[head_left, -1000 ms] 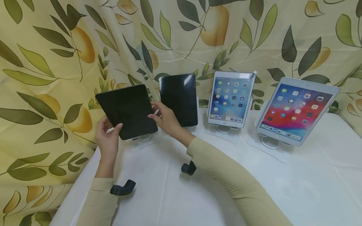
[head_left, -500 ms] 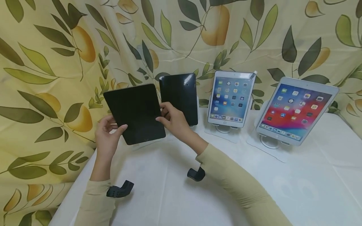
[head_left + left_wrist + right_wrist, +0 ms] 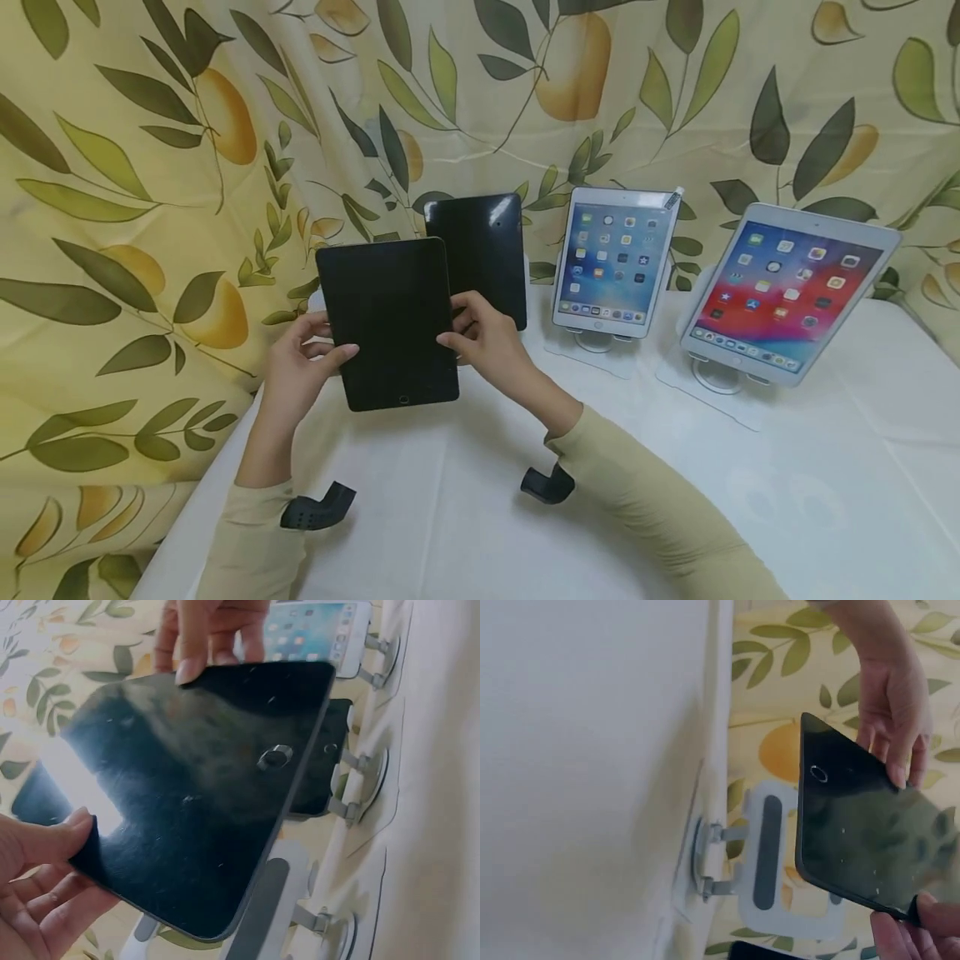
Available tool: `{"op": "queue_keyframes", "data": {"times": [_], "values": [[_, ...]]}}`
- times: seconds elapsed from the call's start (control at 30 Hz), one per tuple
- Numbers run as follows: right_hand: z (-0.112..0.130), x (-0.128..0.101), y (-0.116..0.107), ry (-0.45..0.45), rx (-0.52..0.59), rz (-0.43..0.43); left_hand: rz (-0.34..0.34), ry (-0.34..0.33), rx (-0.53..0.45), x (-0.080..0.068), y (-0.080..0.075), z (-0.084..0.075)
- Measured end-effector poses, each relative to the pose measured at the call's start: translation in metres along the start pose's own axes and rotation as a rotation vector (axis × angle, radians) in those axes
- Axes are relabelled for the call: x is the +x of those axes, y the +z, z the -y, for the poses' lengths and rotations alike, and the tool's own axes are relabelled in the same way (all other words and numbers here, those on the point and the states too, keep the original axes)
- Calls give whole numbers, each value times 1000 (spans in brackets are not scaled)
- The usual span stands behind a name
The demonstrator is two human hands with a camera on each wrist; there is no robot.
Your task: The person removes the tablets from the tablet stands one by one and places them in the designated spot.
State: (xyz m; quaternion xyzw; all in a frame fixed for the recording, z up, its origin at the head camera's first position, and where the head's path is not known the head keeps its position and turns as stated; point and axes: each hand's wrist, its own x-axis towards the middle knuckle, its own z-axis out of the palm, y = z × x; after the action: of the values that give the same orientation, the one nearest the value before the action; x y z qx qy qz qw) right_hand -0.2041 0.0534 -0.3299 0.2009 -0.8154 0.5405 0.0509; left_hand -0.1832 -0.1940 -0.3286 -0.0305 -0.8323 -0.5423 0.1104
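A black tablet (image 3: pixel 392 321) with a dark screen and a round home button is held up between both hands. My left hand (image 3: pixel 300 367) pinches its left edge, thumb on the front and fingers behind. On the opposite edge my right hand (image 3: pixel 495 342) does the same. In the left wrist view the tablet (image 3: pixel 195 787) shows scratches or dust and a bright reflection. Behind it in the right wrist view, a white stand (image 3: pixel 769 855) with grey pads bears nothing. A second black tablet (image 3: pixel 487 258) leans on its own stand just behind my right hand.
To the right, a white tablet (image 3: pixel 611 258) with a blue home screen and another white tablet (image 3: pixel 787 292) with a red-blue one rest on stands. White cloth (image 3: pixel 450 517) covers the table; a leaf-patterned curtain (image 3: pixel 465 108) hangs behind. Black wrist mounts (image 3: pixel 318 508) stick out from the sleeves.
The held black tablet has come off its stand, moving right and toward me, and now hangs more upright in the head view. Both hands moved with it, keeping their pinch.
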Motion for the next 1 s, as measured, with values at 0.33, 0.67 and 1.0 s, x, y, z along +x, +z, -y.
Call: {"op": "queue_keyframes", "data": {"times": [0.33,0.67,1.0], "values": [[-11,-17,-1,157,43,29,147,-20,118,2,5,5],[-23,-33,-8,299,102,117,307,-54,115,2,10,10],[-35,-53,-2,391,117,149,422,-128,180,0,17,10]]}}
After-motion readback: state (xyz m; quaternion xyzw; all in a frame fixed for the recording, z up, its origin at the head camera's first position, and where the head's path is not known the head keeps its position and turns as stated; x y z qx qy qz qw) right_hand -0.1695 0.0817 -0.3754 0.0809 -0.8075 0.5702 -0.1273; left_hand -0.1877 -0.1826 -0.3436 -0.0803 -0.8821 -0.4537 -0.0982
